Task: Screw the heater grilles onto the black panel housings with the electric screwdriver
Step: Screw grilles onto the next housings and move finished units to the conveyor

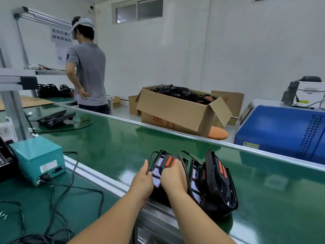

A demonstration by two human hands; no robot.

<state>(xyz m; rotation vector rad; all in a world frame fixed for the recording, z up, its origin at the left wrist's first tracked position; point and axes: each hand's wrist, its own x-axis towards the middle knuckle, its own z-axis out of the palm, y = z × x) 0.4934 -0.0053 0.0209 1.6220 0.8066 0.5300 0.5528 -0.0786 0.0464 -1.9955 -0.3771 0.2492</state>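
Both hands are on the same piece: a black plastic panel housing [164,162] with orange inserts and a pale, reflective inner face, standing on its edge on the glossy green conveyor belt [114,143]. The left hand [142,182] grips its left rim, thumb raised along the edge. The right hand [174,178] is curled over its right side, fingers tucked into the gap between it and the next piece. Just right of the right hand, more black round-edged housings [219,182] lean together in a row against that first one. The held housing's long axis runs away from the person, straight ahead of the wrists, so it sits between the two hands with neither nearer. It probably has to be tipped flat toward the body before any screw goes in. No electric screwdriver shows; a teal metal box [37,158] with black cables [73,189] sits well left of the left hand.
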